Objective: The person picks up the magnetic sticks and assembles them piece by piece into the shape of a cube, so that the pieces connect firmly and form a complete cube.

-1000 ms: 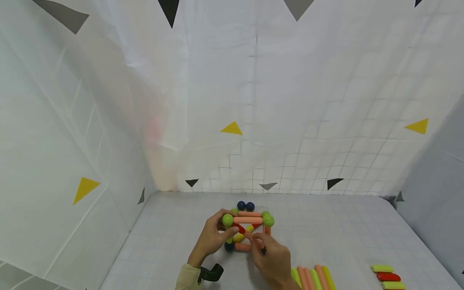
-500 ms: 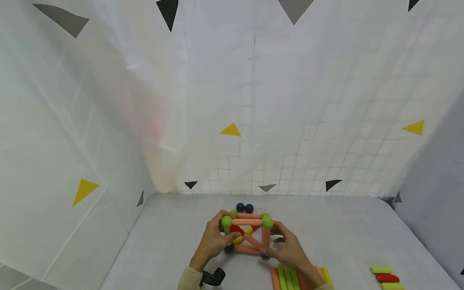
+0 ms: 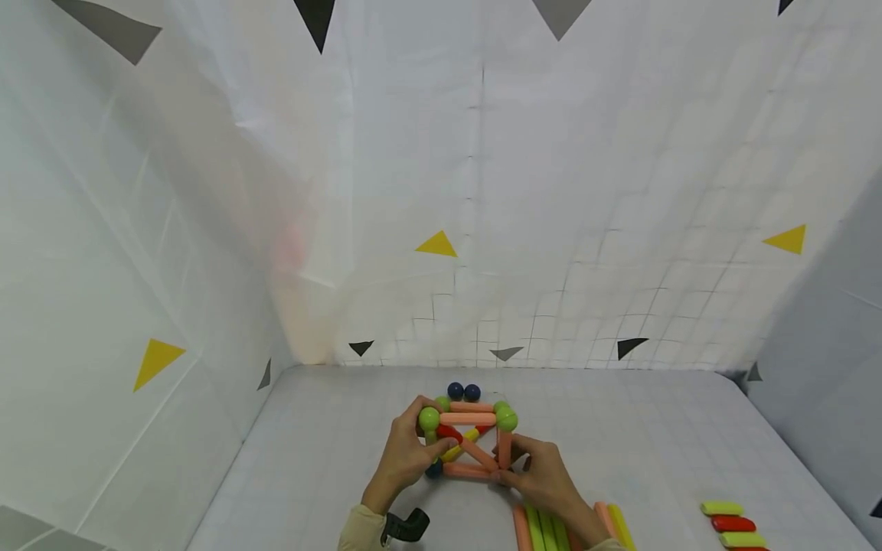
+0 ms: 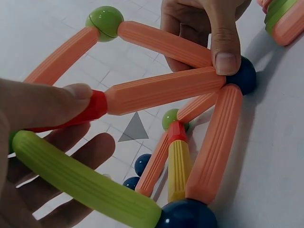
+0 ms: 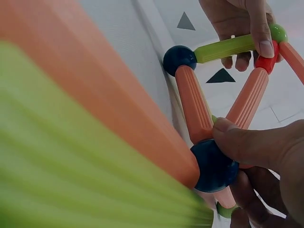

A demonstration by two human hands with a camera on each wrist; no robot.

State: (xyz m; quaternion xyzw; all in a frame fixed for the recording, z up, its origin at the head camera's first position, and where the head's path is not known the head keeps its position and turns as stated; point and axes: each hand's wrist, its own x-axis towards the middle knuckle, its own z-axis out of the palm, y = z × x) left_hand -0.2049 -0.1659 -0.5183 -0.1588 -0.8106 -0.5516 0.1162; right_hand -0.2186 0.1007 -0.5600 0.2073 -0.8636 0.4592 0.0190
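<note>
A box-shaped frame of magnetic sticks and balls stands between both hands, with orange sticks (image 3: 468,419), light green balls (image 3: 506,419) on top and dark blue balls below. Across its near side slants a diagonal, a short red stick (image 4: 97,105) end to end with an orange stick (image 4: 166,90). My left hand (image 3: 405,458) holds the upper left corner, thumb on the red stick. At the lower right corner my right hand (image 3: 544,473) pinches the dark blue ball (image 5: 216,166), its thumb at the diagonal's lower end. A yellow stick (image 4: 179,166) slants across the far side.
Two dark blue balls (image 3: 464,392) lie behind the frame. Orange, green and yellow sticks (image 3: 544,528) lie in a row under the right forearm. Farther right are short green and red sticks (image 3: 733,524). A black curved piece (image 3: 408,526) sits by the left sleeve.
My right hand has gone from the diagonal's middle to the lower right corner, and its fingers have since slid lower along the upright orange stick. My left hand has kept its hold.
</note>
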